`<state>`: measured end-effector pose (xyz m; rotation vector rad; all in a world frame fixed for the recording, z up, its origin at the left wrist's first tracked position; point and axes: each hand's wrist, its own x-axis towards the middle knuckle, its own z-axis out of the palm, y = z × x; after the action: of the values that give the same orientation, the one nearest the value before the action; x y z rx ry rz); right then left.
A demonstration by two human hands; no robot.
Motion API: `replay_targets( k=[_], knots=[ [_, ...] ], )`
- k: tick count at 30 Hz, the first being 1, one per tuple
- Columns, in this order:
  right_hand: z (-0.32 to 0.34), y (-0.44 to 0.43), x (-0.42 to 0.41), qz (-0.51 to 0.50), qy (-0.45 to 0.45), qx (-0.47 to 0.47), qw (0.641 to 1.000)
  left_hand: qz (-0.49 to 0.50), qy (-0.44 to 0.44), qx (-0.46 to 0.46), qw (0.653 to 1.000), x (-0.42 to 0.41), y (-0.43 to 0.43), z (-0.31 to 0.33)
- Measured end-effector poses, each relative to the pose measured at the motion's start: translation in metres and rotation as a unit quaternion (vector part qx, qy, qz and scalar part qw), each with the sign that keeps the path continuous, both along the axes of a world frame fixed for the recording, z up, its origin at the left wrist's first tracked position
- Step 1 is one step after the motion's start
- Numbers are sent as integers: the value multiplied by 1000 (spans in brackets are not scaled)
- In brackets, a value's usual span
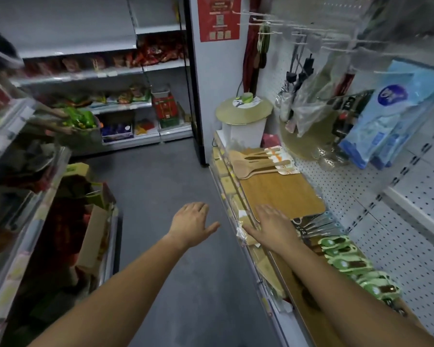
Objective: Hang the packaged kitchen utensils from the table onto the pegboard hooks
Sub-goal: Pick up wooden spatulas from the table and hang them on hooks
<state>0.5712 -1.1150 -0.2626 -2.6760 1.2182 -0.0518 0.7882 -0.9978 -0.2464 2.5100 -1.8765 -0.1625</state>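
Wooden spatulas point(258, 162) and cutting board point(278, 195) lie beyond the spread, empty right hand point(273, 227).

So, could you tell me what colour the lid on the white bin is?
Gold lid, seen in the head view.

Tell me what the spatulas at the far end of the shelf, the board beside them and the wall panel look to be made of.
Spatulas: pale, matt wood or bamboo, with card header tags on the handles.
Board: light brown with fine straight grain, probably bamboo or wood; a slight sheen suggests plastic wrap.
Pegboard: white with regular rows of holes, likely painted metal, though the picture leaves that open.
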Motion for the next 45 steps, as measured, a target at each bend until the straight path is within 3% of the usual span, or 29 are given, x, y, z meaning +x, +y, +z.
replay_targets(
  k=[11,26,45],
  knots=[
    [-1,-127,87,-21,1,20,1000,-23,7,-13,1000,79,-131,-1],
    [-65,-237,236,-180,23,71,981,-149,42,34,987,257,-300,-77],
    [-177,-356,221,-435,-11,216,874,-341,86,132,927,225,-532,-186]
  ],
)
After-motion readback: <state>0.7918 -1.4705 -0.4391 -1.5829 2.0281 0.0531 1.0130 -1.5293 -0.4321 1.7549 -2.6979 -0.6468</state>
